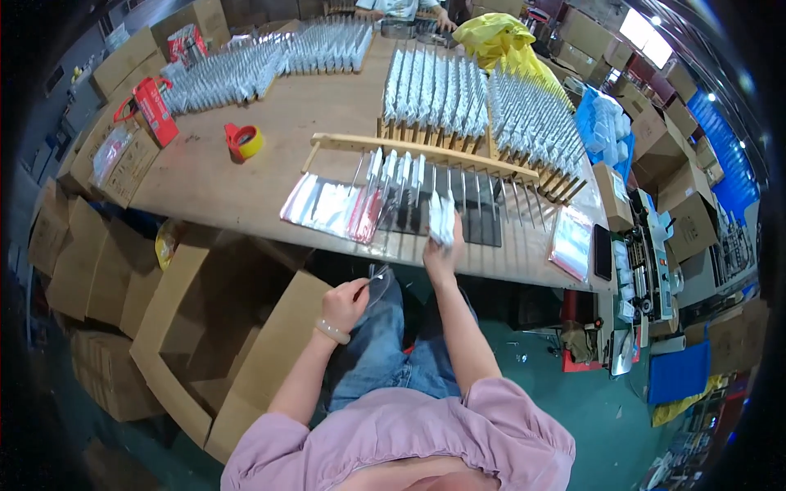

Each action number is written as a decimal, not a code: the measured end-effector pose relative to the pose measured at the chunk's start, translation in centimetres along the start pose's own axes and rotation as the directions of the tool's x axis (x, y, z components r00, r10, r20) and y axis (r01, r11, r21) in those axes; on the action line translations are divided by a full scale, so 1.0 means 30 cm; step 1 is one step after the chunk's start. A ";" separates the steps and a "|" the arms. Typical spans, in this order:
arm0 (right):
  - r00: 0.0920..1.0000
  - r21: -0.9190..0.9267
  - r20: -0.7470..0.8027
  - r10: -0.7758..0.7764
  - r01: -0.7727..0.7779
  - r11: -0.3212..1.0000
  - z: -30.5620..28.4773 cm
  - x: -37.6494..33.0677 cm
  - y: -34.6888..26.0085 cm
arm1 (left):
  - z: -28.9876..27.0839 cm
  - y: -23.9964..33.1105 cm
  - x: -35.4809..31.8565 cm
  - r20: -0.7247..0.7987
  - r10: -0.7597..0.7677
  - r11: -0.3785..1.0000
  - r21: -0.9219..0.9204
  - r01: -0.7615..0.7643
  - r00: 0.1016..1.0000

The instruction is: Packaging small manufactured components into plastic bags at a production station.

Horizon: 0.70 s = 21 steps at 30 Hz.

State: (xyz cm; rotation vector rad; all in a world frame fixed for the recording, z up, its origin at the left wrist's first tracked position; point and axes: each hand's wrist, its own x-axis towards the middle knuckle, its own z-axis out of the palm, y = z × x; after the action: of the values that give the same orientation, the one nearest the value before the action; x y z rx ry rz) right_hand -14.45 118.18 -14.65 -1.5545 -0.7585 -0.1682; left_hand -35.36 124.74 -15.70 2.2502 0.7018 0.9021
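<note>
My right hand [440,259] is closed around a bundle of white, slim wrapped pieces [441,214], held upright at the table's near edge. Over my lap, my left hand [345,303] pinches a thin clear plastic piece [379,280]; its exact kind is too small to tell. In front of my right hand stands a wooden rack [426,152] with a row of thin metal rods. Several rods at its left carry white pieces [397,170]; the others are bare. Beneath it lies a dark mat [488,226], beside a stack of clear zip bags with red edges [327,209].
Racks packed with white pieces [434,94] fill the table's [311,106] back. A tape dispenser [243,142] sits at left. More bags [571,241] and a phone [603,252] lie at right. An open carton [176,327] stands left of my legs. Another person [401,8] is across the table.
</note>
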 end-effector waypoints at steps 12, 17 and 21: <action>0.355 -0.439 0.855 0.378 0.107 0.892 -0.188 -0.107 -0.082 | 0.139 0.103 -0.016 0.024 0.056 0.997 -0.047 -0.055 0.998; 0.064 -0.545 0.815 0.576 -0.254 0.799 -0.177 -0.038 -0.158 | 0.180 0.093 -0.047 -0.007 0.051 0.999 -0.017 -0.051 0.999; 0.358 -0.423 0.859 0.367 0.090 0.902 -0.195 -0.071 -0.070 | 0.184 0.107 -0.028 -0.024 0.004 0.999 -0.035 -0.005 1.000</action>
State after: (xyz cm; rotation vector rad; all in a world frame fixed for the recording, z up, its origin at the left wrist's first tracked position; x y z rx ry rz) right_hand -15.32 111.86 -13.11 -2.0939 -1.5501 0.8730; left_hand -31.02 120.15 -17.02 2.2147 0.6871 0.9381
